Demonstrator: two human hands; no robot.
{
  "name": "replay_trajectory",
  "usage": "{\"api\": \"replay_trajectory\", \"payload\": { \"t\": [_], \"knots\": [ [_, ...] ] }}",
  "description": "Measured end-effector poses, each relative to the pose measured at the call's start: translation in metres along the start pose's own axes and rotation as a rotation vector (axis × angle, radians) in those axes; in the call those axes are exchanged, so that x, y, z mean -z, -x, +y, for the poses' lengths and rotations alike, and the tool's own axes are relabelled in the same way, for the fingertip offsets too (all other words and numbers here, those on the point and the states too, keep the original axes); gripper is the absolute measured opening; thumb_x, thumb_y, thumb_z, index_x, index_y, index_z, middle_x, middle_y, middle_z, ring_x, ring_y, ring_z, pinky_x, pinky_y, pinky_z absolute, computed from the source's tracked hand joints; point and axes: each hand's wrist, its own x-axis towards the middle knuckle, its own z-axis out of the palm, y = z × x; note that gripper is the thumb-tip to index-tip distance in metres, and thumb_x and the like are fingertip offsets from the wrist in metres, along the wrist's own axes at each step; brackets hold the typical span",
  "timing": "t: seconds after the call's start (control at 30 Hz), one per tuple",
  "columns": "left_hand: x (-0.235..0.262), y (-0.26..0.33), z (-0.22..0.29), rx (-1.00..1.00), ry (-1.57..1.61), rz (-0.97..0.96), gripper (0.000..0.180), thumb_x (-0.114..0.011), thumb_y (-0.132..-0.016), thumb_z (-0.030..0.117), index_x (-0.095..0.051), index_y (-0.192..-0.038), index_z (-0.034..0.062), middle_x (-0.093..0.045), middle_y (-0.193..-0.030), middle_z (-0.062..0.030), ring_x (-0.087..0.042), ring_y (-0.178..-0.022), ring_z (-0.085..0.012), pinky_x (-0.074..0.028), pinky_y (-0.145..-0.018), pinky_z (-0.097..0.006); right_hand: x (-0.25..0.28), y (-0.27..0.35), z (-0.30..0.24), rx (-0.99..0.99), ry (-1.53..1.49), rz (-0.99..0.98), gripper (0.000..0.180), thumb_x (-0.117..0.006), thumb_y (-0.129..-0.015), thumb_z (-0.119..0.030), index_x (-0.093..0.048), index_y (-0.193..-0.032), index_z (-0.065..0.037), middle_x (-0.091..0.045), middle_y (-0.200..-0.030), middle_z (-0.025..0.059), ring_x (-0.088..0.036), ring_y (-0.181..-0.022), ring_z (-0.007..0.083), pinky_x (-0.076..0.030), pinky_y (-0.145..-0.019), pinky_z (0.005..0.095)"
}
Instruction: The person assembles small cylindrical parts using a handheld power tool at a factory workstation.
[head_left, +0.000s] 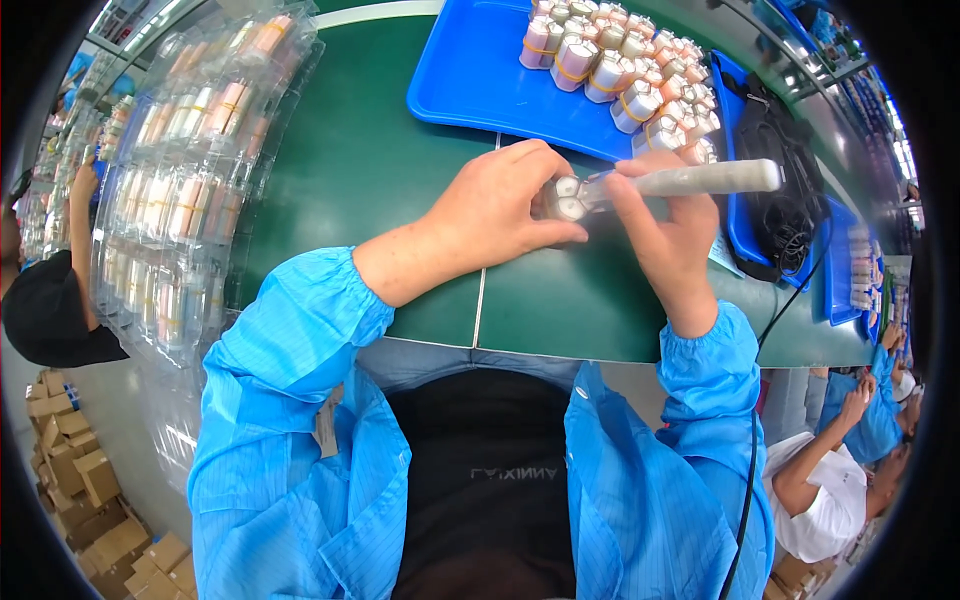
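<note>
A small bundle of white-ended cylinders [569,207] is at the upper centre of the frame, held in the curled left hand [500,200] with its round ends facing up. The right hand [665,225], just to its right, has thumb and fingers nearly closed around a long, round-ended whitish rod [730,178] pointing to the right (whether its near end touches the bundle, I cannot tell).

Beneath them is a dark green tabletop [350,150]. At the top centre, a bright blue plastic tray [470,90] carries many pink-and-white bundles with yellow bands [607,76], grouped toward its right side. In the upper right, a black bag with coiled cables [775,150] lies in another blue tray [738,235]. Clear plastic trays [300,90] of pale cylinders fill the upper left. Brown cardboard boxes [95,475] are piled at the lower left; a person in a white shirt [825,500] is at the lower right.
</note>
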Motion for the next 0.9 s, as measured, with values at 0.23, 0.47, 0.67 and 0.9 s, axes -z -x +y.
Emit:
{"api": "replay_trajectory", "payload": {
  "t": [0.23,0.47,0.67,0.9],
  "knots": [
    [-0.0028,0.0002,-0.0038,-0.04,0.002,0.065,0.047,-0.091,-0.069,0.025,-0.063,-0.1,0.0034,-0.059,-0.089,-0.0059,-0.057,-0.069,-0.0166,-0.049,-0.061,-0.03,0.0066,0.0011,0.0002,-0.058,-0.072,0.061,0.018,-0.081,-0.084,-0.01,-0.067,-0.09,-0.001,-0.07,-0.085,0.0072,-0.067,-0.076,0.0155,-0.053,-0.067,0.0279],
    [-0.0033,0.0001,-0.0029,-0.056,-0.013,0.072,0.045,-0.091,-0.069,0.026,-0.062,-0.097,0.0037,-0.057,-0.085,-0.0054,-0.056,-0.068,-0.0167,-0.048,-0.06,-0.031,0.0043,0.0008,-0.0003,-0.038,-0.102,0.066,0.017,-0.081,-0.083,-0.009,-0.068,-0.089,0.0,-0.07,-0.086,0.0081,-0.067,-0.077,0.0165,-0.053,-0.067,0.0282],
    [-0.0032,-0.0003,-0.0024,-0.061,-0.023,0.084,0.045,-0.091,-0.069,0.026,-0.062,-0.096,0.0039,-0.057,-0.085,-0.0053,-0.054,-0.067,-0.0168,-0.048,-0.059,-0.031,0.0004,0.0001,0.0013,0.025,-0.107,0.035,0.017,-0.082,-0.081,-0.007,-0.068,-0.088,0.0,-0.069,-0.086,0.0085,-0.067,-0.075,0.0178,-0.051,-0.064,0.0295],
    [0.0017,-0.0016,0.0028,0.069,0.004,-0.025,0.049,-0.087,-0.071,0.034,-0.061,-0.099,0.0033,-0.062,-0.096,-0.0122,-0.064,-0.088,-0.0325,-0.052,-0.074,-0.042,-0.0018,0.0016,-0.0015,0.053,-0.043,0.007,0.018,-0.082,-0.081,-0.006,-0.068,-0.089,0.001,-0.069,-0.087,0.0094,-0.067,-0.076,0.0187,-0.052,-0.065,0.0299]
  ]
}}
